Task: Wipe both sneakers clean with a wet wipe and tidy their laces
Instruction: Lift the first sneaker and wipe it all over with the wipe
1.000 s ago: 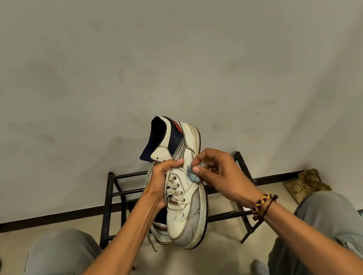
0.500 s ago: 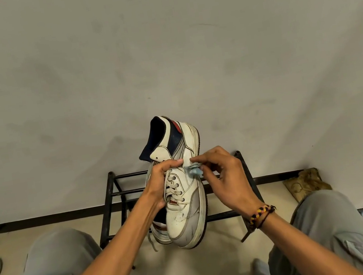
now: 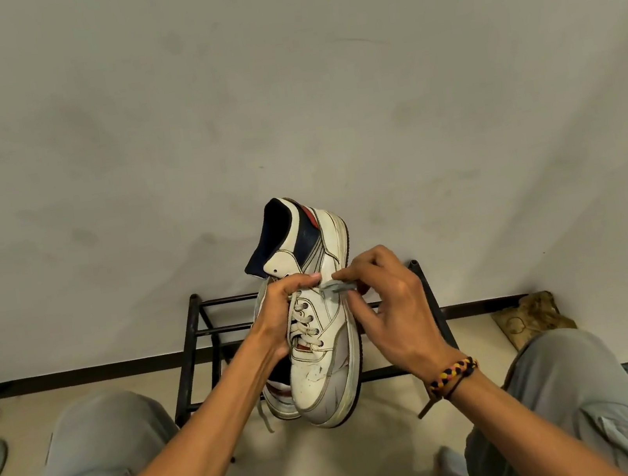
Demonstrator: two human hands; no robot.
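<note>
Plain grey-white wall fills the upper two thirds of the frame; below it a black skirting strip and pale floor, with a black metal shoe rack [image 3: 196, 338] standing against the wall at centre. Grey-trousered knees sit at lower left and lower right.

At centre, a worn white leather sneaker with navy collar and red stripe [image 3: 324, 367] is held upright in the air, toe down toward the viewer. A second white sneaker [image 3: 278, 397] peeks out behind it, lower left.

Since a second ago, the small crumpled pale blue wet wipe [image 3: 334, 287] has slid up and leftward, from the sneaker's side panel to the top of the lacing. By my reading the wiping has reached the eyelet area of this first shoe, with the lower toe cap looking scuffed and the second shoe and laces left to do.

Left hand [image 3: 281, 317]: fingers curled round the tongue and laces from the left, thumb across the top, gripping firmly. Right hand [image 3: 393, 307], with a braided bracelet at the wrist, pinches the wipe between thumb and forefinger, remaining fingers loosely spread.
</note>
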